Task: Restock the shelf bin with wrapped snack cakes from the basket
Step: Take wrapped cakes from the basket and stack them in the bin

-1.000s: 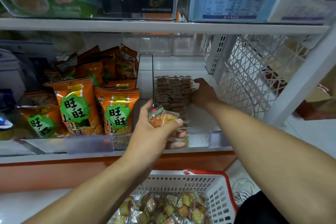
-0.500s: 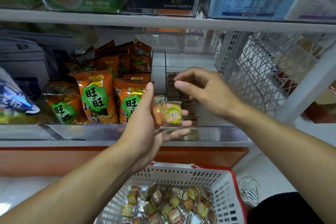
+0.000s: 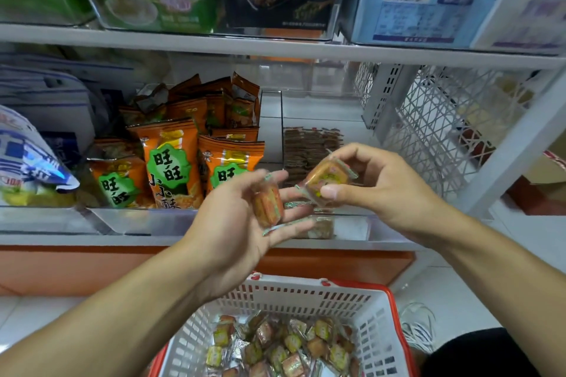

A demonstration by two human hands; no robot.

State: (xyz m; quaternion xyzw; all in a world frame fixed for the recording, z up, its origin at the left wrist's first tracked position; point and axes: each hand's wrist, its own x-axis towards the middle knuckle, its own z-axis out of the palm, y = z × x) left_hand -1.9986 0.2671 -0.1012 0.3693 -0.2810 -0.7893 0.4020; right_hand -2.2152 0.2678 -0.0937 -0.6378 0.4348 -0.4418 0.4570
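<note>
1. Right hand: thumb and fingertips pinch one small square orange snack cake in crinkly clear wrap, held in front of the clear plastic shelf bin.
2. Left hand: palm up, fingers nearly straight, a second wrapped cake lying loose on them, just left of the bin.
3. White plastic basket with red rim, below the bin, holds many more cakes.
4. Handling, as judged: light, soft, crushable; film slippery. Pinch the flat faces or the crimped wrapper ends, gently.
</note>
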